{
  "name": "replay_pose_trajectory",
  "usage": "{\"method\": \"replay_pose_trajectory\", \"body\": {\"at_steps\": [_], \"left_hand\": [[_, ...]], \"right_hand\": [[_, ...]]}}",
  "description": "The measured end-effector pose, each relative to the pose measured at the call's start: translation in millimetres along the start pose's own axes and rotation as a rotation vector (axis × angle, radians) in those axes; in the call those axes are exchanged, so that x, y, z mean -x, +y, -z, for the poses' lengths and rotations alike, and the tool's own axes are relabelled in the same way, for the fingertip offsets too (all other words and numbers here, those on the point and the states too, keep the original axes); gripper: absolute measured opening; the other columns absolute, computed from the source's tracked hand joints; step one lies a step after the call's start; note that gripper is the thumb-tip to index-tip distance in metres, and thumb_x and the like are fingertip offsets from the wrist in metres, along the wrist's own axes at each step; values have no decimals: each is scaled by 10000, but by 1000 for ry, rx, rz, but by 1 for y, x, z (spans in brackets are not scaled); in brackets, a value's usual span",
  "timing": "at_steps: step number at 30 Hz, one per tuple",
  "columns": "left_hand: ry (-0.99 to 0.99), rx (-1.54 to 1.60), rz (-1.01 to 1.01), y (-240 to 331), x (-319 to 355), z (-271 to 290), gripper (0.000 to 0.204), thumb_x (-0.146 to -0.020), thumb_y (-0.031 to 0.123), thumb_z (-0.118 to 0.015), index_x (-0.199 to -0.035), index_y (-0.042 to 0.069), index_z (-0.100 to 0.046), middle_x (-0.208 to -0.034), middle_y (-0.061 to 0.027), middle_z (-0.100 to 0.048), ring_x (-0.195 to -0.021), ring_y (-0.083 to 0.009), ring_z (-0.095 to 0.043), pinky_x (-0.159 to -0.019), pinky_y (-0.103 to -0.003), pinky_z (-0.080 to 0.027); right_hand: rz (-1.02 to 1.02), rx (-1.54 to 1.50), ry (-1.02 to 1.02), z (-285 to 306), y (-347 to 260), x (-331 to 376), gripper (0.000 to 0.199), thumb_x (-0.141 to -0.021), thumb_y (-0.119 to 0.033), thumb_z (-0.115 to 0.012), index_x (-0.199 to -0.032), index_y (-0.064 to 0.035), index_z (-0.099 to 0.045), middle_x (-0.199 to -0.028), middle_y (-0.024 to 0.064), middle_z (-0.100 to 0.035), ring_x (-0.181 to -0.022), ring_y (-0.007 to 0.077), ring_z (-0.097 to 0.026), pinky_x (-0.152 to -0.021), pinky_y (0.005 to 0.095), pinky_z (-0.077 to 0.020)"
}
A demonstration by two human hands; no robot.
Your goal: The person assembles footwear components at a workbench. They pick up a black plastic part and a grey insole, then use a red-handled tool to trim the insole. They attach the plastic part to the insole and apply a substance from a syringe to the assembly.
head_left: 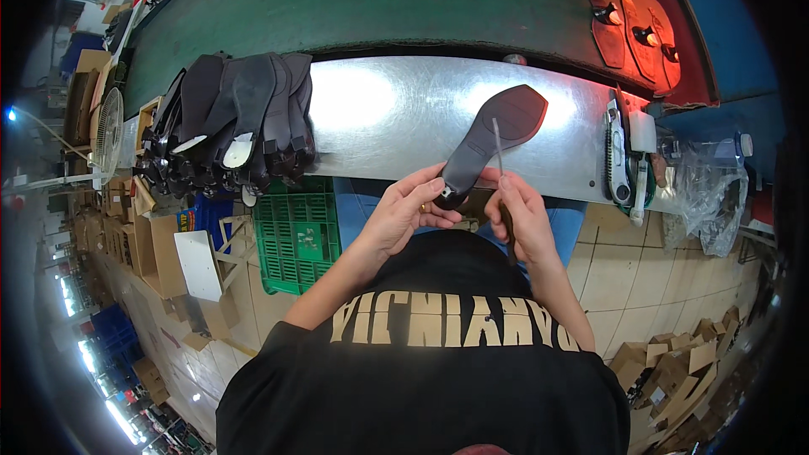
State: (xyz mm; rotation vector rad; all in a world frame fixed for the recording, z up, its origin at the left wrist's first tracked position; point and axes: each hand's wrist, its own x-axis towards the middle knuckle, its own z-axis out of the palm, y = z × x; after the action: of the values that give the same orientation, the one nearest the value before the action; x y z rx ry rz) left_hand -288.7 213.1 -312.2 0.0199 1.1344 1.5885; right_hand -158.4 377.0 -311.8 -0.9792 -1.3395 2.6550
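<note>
My left hand [415, 205] grips the narrow heel end of a dark brown shoe sole [492, 133], its broad toe part pointing away over the metal worktop [371, 109]. In my right hand [524, 217], closed near the heel end, is a slim tool [497, 139] with a thin grey metal shaft and a dark brown handle. The shaft lies across the sole in this view; I cannot tell whether its tip touches. At the worktop's left end lies a pile of dark shoe soles [244, 109], a few with white patches at their heel ends.
Beyond the worktop runs a green conveyor belt [362, 0], with several soles [647, 29] under red light at its right. A utility knife [619, 152] and a clear plastic bag [712, 194] are at the right edge. Below the pile stands a green crate [295, 227].
</note>
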Motion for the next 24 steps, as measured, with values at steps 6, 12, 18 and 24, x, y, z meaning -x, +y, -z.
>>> {"method": "replay_pose_trajectory", "body": {"at_steps": [6, 12, 18, 24], "left_hand": [[11, -254, -74, -8, 0, -14, 509, -918, 155, -606, -1384, 44, -433, -1016, -87, -655, -790, -153, -673, -674, -244, -542], [-56, -340, -124, -11, 4, -17, 503, -943, 178, -542, -1406, 42, -400, -1044, -99, -653, -806, -168, -674, -688, -250, -547], [-84, 122, 74, 0, -4, -21, 450, -996, 313, -392, -1303, -5, -479, -1007, -129, -652, -847, -222, -680, -680, -282, -580], [-38, 424, 284, -16, -14, -3, 381, -983, 365, -455, -1136, 31, -555, -967, -128, -668, -779, -234, -687, -589, -266, -600]], "right_hand": [[255, 344, 185, 9, 17, -3, 209, -935, -235, -603, -933, -27, -620, -621, -31, -503, -431, 11, -369, -387, 178, -269], [-3, -6, 71, 7, 5, -9, 205, -896, -196, -652, -768, -79, -543, -622, -9, -536, -415, 31, -395, -369, 190, -261], [-39, -97, 18, 4, 8, -18, 239, -867, -216, -692, -733, -83, -547, -604, -15, -522, -419, 37, -412, -364, 192, -259], [-21, 19, -4, 1, 12, -20, 223, -899, -217, -651, -766, -61, -563, -612, -23, -508, -444, 31, -412, -386, 192, -282]]}}
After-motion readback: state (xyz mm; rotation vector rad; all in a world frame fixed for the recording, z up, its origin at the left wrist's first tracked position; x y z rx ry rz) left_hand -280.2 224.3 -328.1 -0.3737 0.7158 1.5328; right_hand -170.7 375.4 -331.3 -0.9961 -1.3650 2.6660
